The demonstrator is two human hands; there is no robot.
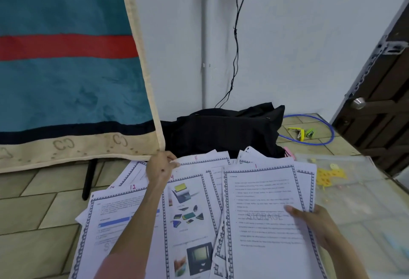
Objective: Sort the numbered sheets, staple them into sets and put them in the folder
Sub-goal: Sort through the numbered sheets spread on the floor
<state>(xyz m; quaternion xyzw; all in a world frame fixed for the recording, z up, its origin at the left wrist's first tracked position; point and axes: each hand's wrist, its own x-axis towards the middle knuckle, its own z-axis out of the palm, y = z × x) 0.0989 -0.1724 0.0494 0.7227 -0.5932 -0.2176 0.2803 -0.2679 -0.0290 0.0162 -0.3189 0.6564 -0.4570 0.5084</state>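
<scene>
Several numbered sheets with chequered borders lie spread over the tiled floor in front of me. My right hand grips a stack of sheets by its right edge, thumb on the top page, sheet 1, which is text with a faint STORAGE watermark. My left hand reaches forward and pinches the top left corner of sheet 5. Sheet 4, with pictures of devices, and sheet 12 lie under my left forearm. A clear plastic folder lies on the floor to the right.
A black bag sits against the white wall behind the sheets. Yellow and green staplers lie inside a blue cable loop at the back right. A teal blanket hangs on the left, and a dark door stands at right.
</scene>
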